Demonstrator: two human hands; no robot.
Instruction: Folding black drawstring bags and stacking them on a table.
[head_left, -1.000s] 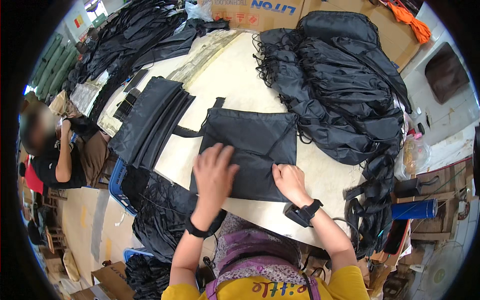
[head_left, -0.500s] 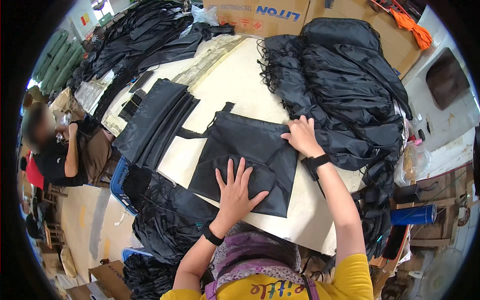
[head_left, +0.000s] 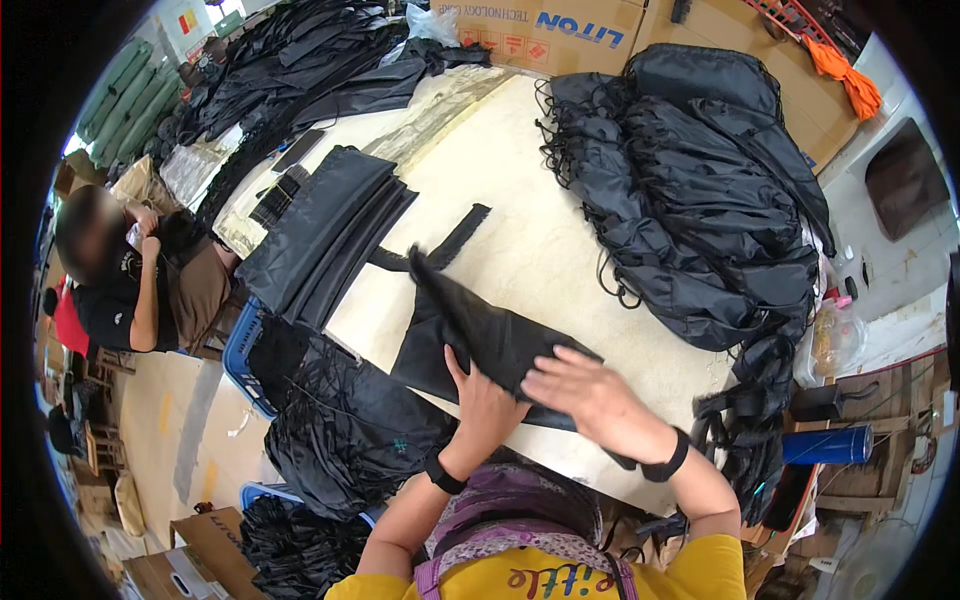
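Observation:
A black fabric drawstring bag (head_left: 490, 335) lies partly folded at the near edge of the cream table, its top flap bent over toward me. My left hand (head_left: 485, 408) is at the bag's near side, with the thumb up along the fabric. The other left fingers are hidden under the flap. Laid over the folded cloth, my right hand (head_left: 595, 400) has its fingers stretched out, slightly blurred. A black strap (head_left: 465, 235) lies on the table just beyond the bag.
A stack of folded black fabric (head_left: 325, 235) sits to the left, a large pile of black drawstring bags (head_left: 700, 200) to the right. Black cloth fills a blue basket (head_left: 245, 360) by the table's left edge. Another person (head_left: 135, 290) sits farther left. A cardboard box (head_left: 550, 35) stands behind.
The bag was lying flat and now its upper part is folded toward me. My right hand came from its upper right corner down beside my left hand, whose fingers were spread on top.

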